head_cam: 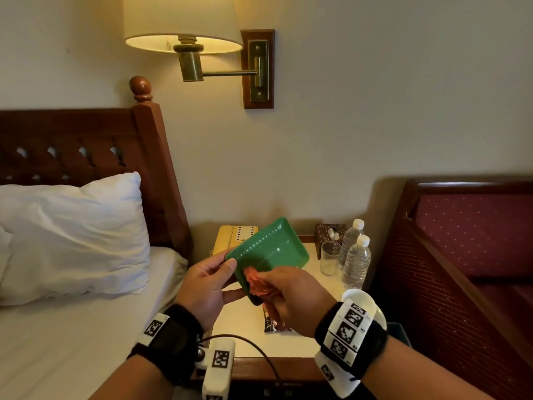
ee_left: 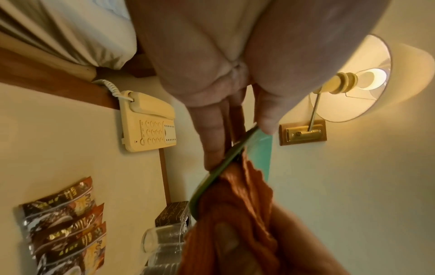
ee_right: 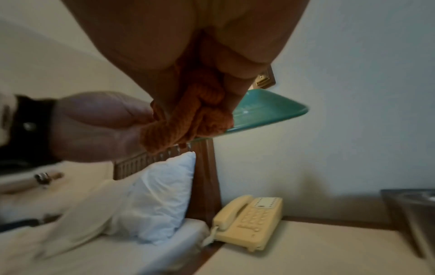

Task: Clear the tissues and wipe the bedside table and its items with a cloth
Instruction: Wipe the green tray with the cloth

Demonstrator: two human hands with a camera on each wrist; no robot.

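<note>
Your left hand (head_cam: 206, 287) pinches the near left edge of the green tray (head_cam: 269, 252), thumb on its upper face and fingers (ee_left: 213, 137) curled beneath, so the tray hangs tilted in the air above the bedside table (head_cam: 245, 339). Your right hand (head_cam: 297, 298) has its fingers closed round a bunched orange cloth (head_cam: 256, 281) and presses it onto the tray's near lower corner; in the right wrist view the cloth (ee_right: 188, 119) bulges out between your fingers against the tray's rim.

Below your hands the table's pale top carries a cream telephone (head_cam: 235, 236) at the back left, partly hidden by the tray, and dark snack packets (ee_left: 63, 225) lying flat near the front. At the back right stand a brown tissue box (head_cam: 328, 233), a clear glass (head_cam: 330, 256) just in front of it, and two water bottles (head_cam: 356, 258) close beside the glass.

The table sits between the bed (head_cam: 72, 327) on your left, with a white pillow (head_cam: 72, 232) against the dark wooden headboard (head_cam: 86, 145), and a red upholstered chair (head_cam: 461, 255) on your right, both close against its sides. The wall behind carries a lit lamp (head_cam: 184, 27) on a swing arm, above the tray. The table's front edge is a wooden band just beyond your wrists. The middle of the top, beneath the raised tray, is bare.
</note>
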